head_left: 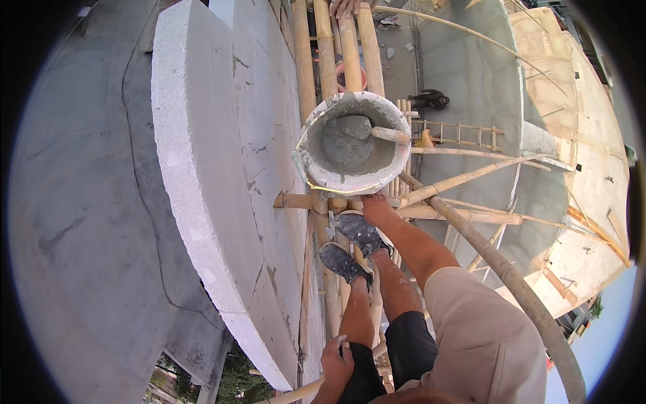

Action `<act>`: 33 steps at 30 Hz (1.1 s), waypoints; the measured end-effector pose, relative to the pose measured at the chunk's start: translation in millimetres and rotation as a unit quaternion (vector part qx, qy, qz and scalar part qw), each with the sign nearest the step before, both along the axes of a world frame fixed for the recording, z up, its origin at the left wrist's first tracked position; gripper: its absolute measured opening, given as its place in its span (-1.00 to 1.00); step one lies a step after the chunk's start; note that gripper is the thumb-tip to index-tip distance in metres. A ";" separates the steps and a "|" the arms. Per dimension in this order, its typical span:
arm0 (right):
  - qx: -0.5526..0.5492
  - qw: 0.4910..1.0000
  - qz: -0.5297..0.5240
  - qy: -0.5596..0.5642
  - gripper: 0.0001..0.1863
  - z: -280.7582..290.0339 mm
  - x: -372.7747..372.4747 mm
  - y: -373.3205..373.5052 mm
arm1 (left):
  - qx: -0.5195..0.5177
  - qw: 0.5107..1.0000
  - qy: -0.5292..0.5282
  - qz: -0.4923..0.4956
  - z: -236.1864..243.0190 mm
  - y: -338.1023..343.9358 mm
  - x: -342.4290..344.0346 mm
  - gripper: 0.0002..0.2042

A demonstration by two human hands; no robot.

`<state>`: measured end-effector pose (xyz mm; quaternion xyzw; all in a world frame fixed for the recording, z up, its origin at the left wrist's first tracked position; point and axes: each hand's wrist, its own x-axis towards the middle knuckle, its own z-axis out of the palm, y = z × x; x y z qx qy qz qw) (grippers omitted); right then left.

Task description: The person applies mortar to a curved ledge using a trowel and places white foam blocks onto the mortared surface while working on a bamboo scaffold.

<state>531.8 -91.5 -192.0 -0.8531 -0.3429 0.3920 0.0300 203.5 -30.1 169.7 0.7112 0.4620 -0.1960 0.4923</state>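
A round, mortar-caked bucket (pixel 397 172) stands upright in front of me on the bamboo scaffold. Grey wet mortar (pixel 340 151) lies in its bottom. A trowel (pixel 390 135) rests inside, its wooden handle over the right rim and its blade in the mortar. My right hand (pixel 378 209) is curled against the bucket's near side, just below the rim; the bucket hides its fingertips and what they grip. Down by my left knee, my left hand (pixel 336 362) is closed, with a small dark spot at its thumb that I cannot make out.
A pale block wall (pixel 222 168) rises close on my left. Bamboo poles (pixel 367 54) run ahead; another person's hand (pixel 345 7) rests on them. A thick pole (pixel 518 286) slants along my right. Far below are a person (pixel 431 99) and a ladder (pixel 464 133). My dusty shoes (pixel 345 262) stand on bamboo.
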 end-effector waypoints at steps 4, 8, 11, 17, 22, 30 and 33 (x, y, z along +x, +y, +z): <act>0.118 0.990 -0.068 0.045 -0.67 110.3 -13.3 24.5 | 0.002 0.999 0.026 0.024 -21.4 21.2 17.2 -0.73; 0.284 0.929 -0.009 -0.237 -0.69 199.6 83.3 89.6 | -0.043 0.984 -0.033 0.171 -123.4 48.8 86.5 -0.45; 0.095 0.912 0.079 -0.391 -0.69 141.9 146.0 111.5 | -0.203 0.919 -0.042 0.336 -193.5 72.5 162.6 -0.14; -0.115 0.914 0.254 -0.296 -0.72 97.8 185.5 120.0 | -0.418 0.799 -0.096 0.422 -288.6 122.3 274.6 -0.30; -0.068 0.953 0.166 -0.243 -0.71 136.2 155.9 133.7 | -0.375 0.774 -0.149 0.489 -269.6 145.9 305.4 -0.59; -0.150 0.986 0.068 0.025 -0.67 345.8 122.2 98.0 | -0.257 0.870 -0.115 0.405 -66.5 115.7 227.3 -0.65; -0.142 0.984 0.100 0.050 -0.67 423.6 101.9 100.3 | -0.188 0.926 -0.115 0.308 13.9 107.2 173.1 -0.63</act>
